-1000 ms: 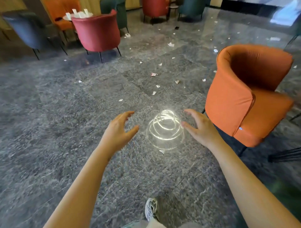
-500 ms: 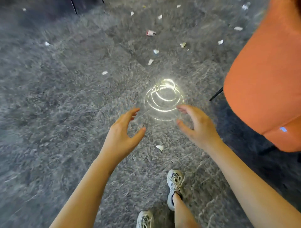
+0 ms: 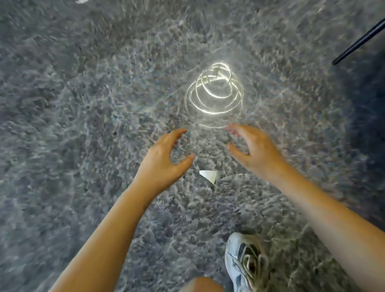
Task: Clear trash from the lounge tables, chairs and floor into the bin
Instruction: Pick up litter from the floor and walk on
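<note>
A small white scrap of paper (image 3: 208, 176) lies on the grey marble floor (image 3: 83, 104), between my two wrists. My left hand (image 3: 164, 160) hovers just left of it, fingers curled and apart, holding nothing. My right hand (image 3: 256, 152) hovers up and to the right of the scrap, also open and empty. Neither hand touches the paper. No bin is in view.
A bright spiral light reflection (image 3: 215, 93) glares on the polished floor just beyond my fingers. A black chair leg (image 3: 358, 42) slants in at the upper right. My sneaker (image 3: 243, 262) stands at the bottom. Another white scrap (image 3: 82, 1) peeks in at the top edge.
My head has tilted down and closer to the floor; the orange chair and the far litter have left the view. Both hands have lowered toward the white scrap, which now looks larger.
</note>
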`<state>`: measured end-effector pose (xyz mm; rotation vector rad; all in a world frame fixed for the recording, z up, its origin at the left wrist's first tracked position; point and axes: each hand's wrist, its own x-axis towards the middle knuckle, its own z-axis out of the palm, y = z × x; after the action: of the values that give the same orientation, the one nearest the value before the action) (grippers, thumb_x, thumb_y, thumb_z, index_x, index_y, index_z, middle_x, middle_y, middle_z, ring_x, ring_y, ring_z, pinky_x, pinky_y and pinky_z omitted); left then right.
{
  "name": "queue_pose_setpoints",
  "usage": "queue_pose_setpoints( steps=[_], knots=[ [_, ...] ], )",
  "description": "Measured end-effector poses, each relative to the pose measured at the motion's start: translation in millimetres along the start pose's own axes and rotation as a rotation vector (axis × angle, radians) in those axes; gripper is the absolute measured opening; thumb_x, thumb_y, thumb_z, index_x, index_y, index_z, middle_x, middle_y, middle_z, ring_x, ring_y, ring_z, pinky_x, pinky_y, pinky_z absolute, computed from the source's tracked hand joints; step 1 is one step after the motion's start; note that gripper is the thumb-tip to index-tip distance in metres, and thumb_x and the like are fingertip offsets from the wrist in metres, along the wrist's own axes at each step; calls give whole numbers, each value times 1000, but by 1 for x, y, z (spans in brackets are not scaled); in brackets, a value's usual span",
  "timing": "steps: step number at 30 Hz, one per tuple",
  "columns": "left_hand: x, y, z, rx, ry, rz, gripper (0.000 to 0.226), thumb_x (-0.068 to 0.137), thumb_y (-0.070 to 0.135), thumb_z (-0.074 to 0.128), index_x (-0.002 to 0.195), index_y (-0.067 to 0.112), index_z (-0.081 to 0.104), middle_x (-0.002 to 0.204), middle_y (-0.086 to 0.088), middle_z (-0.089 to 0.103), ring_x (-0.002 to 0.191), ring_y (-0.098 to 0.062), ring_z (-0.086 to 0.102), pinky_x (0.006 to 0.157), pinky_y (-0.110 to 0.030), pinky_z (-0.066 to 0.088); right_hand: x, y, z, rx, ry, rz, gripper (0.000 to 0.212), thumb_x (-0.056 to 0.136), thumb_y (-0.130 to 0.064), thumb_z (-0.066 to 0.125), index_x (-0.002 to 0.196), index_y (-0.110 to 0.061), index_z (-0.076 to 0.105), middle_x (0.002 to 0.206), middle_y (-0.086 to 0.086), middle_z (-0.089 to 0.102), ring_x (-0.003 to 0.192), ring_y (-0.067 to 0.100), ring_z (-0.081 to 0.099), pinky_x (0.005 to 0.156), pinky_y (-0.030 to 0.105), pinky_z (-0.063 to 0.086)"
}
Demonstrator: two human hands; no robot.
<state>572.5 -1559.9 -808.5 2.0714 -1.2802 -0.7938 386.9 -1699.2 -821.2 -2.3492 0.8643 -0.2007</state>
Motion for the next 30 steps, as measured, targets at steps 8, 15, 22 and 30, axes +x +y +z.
queue_pose_setpoints(
  steps=[8, 15, 22, 30],
  knots=[
    [17, -80, 82, 36, -98, 22, 57, 83, 37, 64, 135, 26, 43, 128, 4, 52, 112, -8, 50, 83, -13, 33, -9, 68, 109, -63, -101, -27, 44, 86, -26, 64, 125, -9, 54, 115, 10, 63, 103, 27, 60, 87, 37, 47],
    [8, -92, 93, 35, -145, 6, 58, 83, 43, 58, 136, 29, 40, 133, 7, 49, 118, -6, 47, 86, -16, 34, -13, 77, 148, -259, -205, -65, 51, 85, -38, 61, 131, -19, 47, 127, -2, 55, 114, 20, 49, 95, 30, 32],
    [5, -98, 91, 9, -119, 7, 58, 81, 45, 57, 135, 31, 40, 134, 9, 48, 118, -5, 47, 85, -15, 33, -3, 77, 163, -283, -157, -12, 33, 81, -29, 68, 111, -18, 59, 110, -2, 58, 108, 21, 50, 90, 30, 27],
    [6, -86, 88, -4, -108, 63, 58, 81, 42, 59, 135, 31, 40, 131, 9, 50, 116, -6, 48, 87, -20, 38, 0, 52, 147, -27, -73, -94, 9, 82, -13, 68, 83, -5, 68, 78, 6, 65, 69, 21, 58, 72, 29, 40]
  ],
)
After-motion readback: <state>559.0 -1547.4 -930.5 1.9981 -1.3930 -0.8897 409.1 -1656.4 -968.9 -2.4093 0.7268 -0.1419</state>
